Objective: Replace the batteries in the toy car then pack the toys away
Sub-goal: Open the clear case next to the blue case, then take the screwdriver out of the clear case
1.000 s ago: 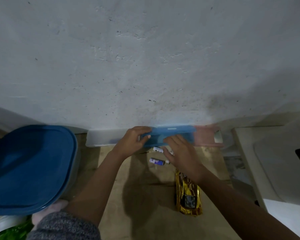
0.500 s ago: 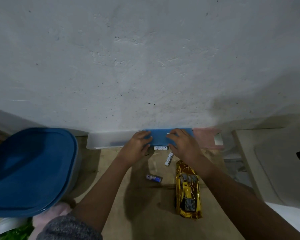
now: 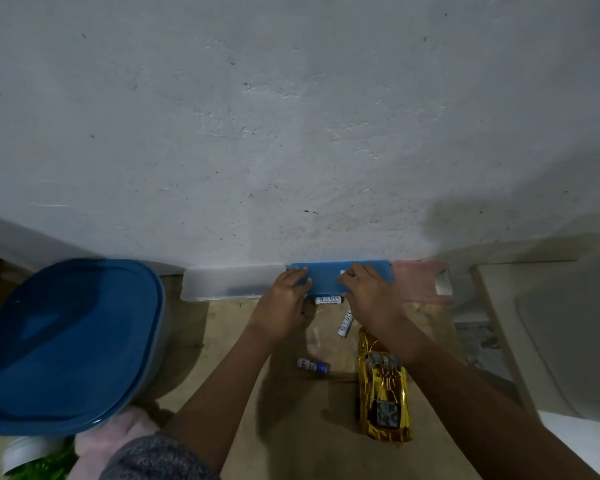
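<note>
A flat blue case [image 3: 329, 275] lies against the wall, between a clear case [image 3: 229, 284] and a pink case [image 3: 418, 280]. My left hand [image 3: 284, 299] rests on its left end and my right hand [image 3: 371, 296] on its right end, fingers laid flat on the lid. Two white batteries [image 3: 328, 300] [image 3: 344, 323] lie on the brown surface just below the case. A blue and white battery [image 3: 312, 366] lies nearer me. The gold toy car [image 3: 383, 389] sits upside down to the right, its underside showing.
A big blue-lidded container [image 3: 63, 344] stands at the left. Below it are something pink [image 3: 115, 434], green stuff [image 3: 42, 465] and a white round object [image 3: 25, 452]. A white moulded surface [image 3: 561, 341] fills the right side. The rough white wall [image 3: 291, 133] rises behind.
The blue case has come down from a tilted, lifted position to lie flat by the wall. Both hands now press on top of it. The batteries lie more spread out.
</note>
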Demonstrator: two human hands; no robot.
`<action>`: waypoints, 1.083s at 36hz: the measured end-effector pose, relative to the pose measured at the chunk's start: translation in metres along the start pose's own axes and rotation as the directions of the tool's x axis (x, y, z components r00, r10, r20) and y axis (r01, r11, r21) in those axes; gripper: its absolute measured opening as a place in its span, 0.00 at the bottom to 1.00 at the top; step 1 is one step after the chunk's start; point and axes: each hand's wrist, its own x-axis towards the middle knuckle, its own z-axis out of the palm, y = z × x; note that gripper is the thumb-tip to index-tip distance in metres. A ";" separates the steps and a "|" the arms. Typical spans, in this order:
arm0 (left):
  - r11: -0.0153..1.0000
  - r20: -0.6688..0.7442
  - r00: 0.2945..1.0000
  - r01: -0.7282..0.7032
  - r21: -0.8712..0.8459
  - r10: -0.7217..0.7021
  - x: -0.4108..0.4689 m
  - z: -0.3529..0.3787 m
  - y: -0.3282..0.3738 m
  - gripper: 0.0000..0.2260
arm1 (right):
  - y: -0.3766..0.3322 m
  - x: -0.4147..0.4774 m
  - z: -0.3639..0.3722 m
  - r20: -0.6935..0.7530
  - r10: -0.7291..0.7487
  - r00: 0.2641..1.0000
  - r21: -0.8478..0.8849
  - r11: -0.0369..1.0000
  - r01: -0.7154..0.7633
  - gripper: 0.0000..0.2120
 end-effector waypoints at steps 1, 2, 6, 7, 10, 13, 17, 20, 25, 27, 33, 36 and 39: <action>1.000 -0.004 1.000 -0.004 0.005 0.004 0.000 0.000 0.001 0.15 | -0.001 0.000 0.001 0.006 0.004 1.000 -0.015 1.000 -0.004 0.15; 1.000 0.002 1.000 0.000 0.008 0.000 0.000 0.000 0.003 0.16 | -0.002 0.000 0.001 0.012 0.007 1.000 -0.027 1.000 -0.007 0.15; 0.998 0.029 0.999 0.042 -0.044 -0.040 0.000 -0.003 0.004 0.16 | -0.008 0.000 0.000 0.042 0.029 0.999 -0.035 0.999 -0.027 0.15; 0.996 0.044 0.997 0.058 -0.066 -0.056 -0.001 -0.004 0.004 0.17 | -0.011 0.001 -0.001 0.047 0.035 0.998 -0.035 0.999 -0.034 0.15; 0.975 0.091 0.990 0.123 -0.183 -0.107 -0.005 -0.013 0.004 0.19 | -0.018 0.004 -0.009 0.085 0.056 0.995 -0.064 0.997 -0.050 0.16; 0.906 -0.029 0.959 0.256 -0.338 -0.282 -0.019 -0.030 0.002 0.20 | -0.023 0.016 -0.017 0.146 0.095 0.985 -0.058 0.994 -0.087 0.12; 0.784 -0.274 0.800 0.347 -0.515 -0.534 -0.058 -0.052 -0.014 0.21 | -0.047 0.024 -0.021 0.067 0.086 0.994 0.111 0.989 -0.093 0.12; 0.643 -0.276 0.629 0.483 -0.594 -0.727 -0.086 -0.055 -0.029 0.21 | -0.084 0.023 -0.009 -0.107 -0.036 0.994 0.287 0.956 0.066 0.14; 0.510 -0.135 0.571 0.571 -0.643 -0.810 -0.100 -0.049 -0.049 0.28 | -0.136 0.033 0.017 -0.083 -0.245 0.966 0.236 0.937 0.258 0.22; 0.498 -0.086 0.594 0.576 -0.648 -0.800 -0.095 -0.047 -0.057 0.31 | -0.147 0.040 0.024 -0.045 -0.274 0.961 0.165 0.946 0.277 0.23; 0.395 0.025 0.583 0.581 -0.711 -0.812 -0.078 -0.050 -0.075 0.33 | -0.154 0.055 0.033 -0.070 -0.297 0.952 -0.014 0.955 0.297 0.23; 0.331 0.055 0.567 0.555 -0.764 -0.822 -0.078 -0.052 -0.074 0.32 | -0.151 0.060 0.033 -0.051 -0.314 0.948 -0.016 0.949 0.314 0.22; 0.317 0.016 0.560 0.492 -0.811 -0.828 -0.082 -0.052 -0.069 0.32 | -0.145 0.060 0.033 -0.078 -0.356 0.931 0.011 0.934 0.357 0.20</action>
